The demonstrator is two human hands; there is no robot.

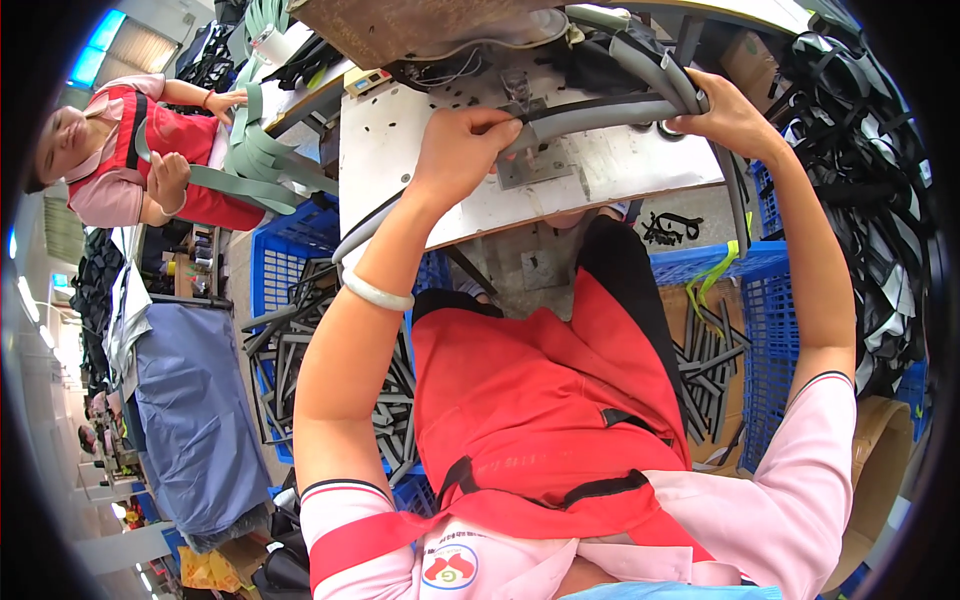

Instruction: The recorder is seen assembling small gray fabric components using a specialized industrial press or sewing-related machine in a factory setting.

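A grey foam tube with a black strip along its upper side (pixel 600 117) lies across the white sewing table (pixel 390 110), under the sewing machine's needle area. My left hand (pixel 455 150) pinches the tube's left part between thumb and fingers, close beside the needle. A further grey length (pixel 362 232) runs down past my left wrist over the table's edge. At the right, my right hand (pixel 728 112) is closed round the bent grey tubing, where several lengths meet. The sewing machine (pixel 430 25) stands over the work, and a metal plate (pixel 535 172) is set in the table below it.
A blue crate (pixel 275 265) full of short grey tubes stands at left, another blue crate (pixel 768 330) with tubes at right. Black and white material (pixel 850 180) is heaped at far right. A co-worker in a red apron (pixel 185 135) handles green webbing (pixel 265 160) at left.
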